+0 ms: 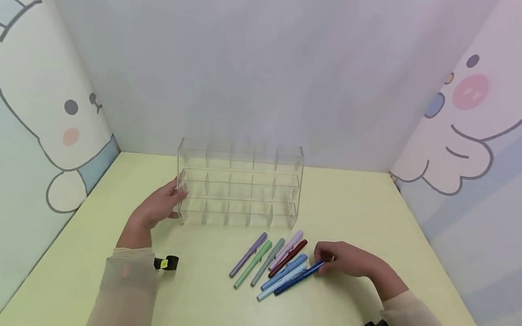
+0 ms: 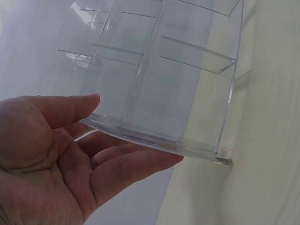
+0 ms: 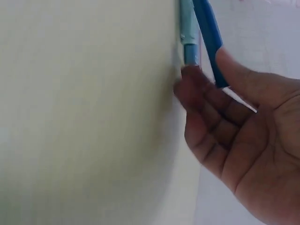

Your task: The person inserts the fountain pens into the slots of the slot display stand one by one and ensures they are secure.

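Observation:
A clear acrylic pen rack (image 1: 240,184) with tiers of small compartments stands upright toward the back of the table. At its left side panel, my left hand (image 1: 158,206) grips the edge; in the left wrist view the thumb lies on one face of the panel (image 2: 150,140) and the fingers on the other. My right hand (image 1: 343,259) pinches the end of a dark blue pen (image 1: 300,278) between thumb and fingers. Beside that pen lie a light blue pen (image 1: 279,284), a mid-blue pen (image 1: 284,272) and a dark red pen (image 1: 287,259).
Left of these lie a lilac pen (image 1: 286,251), a grey-green pen (image 1: 268,262), a green pen (image 1: 253,264) and a purple pen (image 1: 248,254). The pale yellow table (image 1: 194,306) is enclosed by a plain back curtain (image 1: 250,70) and side panels with cartoon animals.

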{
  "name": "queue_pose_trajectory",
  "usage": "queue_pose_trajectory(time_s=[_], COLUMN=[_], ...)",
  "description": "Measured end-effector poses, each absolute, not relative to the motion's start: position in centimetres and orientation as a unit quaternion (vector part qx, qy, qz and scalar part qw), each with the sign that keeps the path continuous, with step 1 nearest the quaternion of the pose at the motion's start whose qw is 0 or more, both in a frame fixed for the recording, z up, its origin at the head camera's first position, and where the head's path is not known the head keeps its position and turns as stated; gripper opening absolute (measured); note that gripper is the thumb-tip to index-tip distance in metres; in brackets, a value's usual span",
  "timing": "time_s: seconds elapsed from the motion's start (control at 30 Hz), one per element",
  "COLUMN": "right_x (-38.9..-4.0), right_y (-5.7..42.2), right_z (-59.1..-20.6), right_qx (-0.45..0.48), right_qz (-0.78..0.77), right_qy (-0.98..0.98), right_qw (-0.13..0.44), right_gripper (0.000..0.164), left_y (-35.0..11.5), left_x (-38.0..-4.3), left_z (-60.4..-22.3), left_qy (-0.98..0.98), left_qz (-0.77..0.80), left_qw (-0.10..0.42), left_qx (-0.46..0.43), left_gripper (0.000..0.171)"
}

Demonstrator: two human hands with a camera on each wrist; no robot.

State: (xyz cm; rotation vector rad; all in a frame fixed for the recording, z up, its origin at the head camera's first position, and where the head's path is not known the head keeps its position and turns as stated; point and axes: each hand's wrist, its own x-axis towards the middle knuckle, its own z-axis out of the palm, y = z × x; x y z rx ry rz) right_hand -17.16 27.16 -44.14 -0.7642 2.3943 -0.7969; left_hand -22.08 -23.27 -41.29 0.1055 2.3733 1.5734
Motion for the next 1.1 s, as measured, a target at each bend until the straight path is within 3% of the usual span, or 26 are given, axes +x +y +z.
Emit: queue_pose_trajectory(time_s=[0.13, 0.23, 0.6, 1.1], right_x=[-17.4, -17.7, -19.9, -25.3], right_y=[27.8, 28.0, 26.6, 22.7], right_z=[-43.4, -42.7, -38.0, -31.4], right_qx=[-0.264, -0.265, -0.261, -0.278], right_qz=[-0.413, -0.476, -0.51, -0.559], right_qy=[0.813, 0.773, 0.799, 0.776], right_qw=[0.314, 0.325, 0.18, 0.086], right_gripper=[0.017, 0.018, 0.023, 0.032], left_y=[-23.4, -23.4, -23.3, -22.7], left_x=[-21.9, -21.8, -22.0, -22.3], left_z=[-41.5, -41.6, -41.5, -42.0], left_qy=[0.824, 0.824, 0.823, 0.817], left_qz=[0.547, 0.546, 0.549, 0.558], left_qw=[0.147, 0.146, 0.14, 0.137], left_qx=[0.032, 0.033, 0.041, 0.042], left_gripper=[0.063, 0.064, 0.064, 0.064])
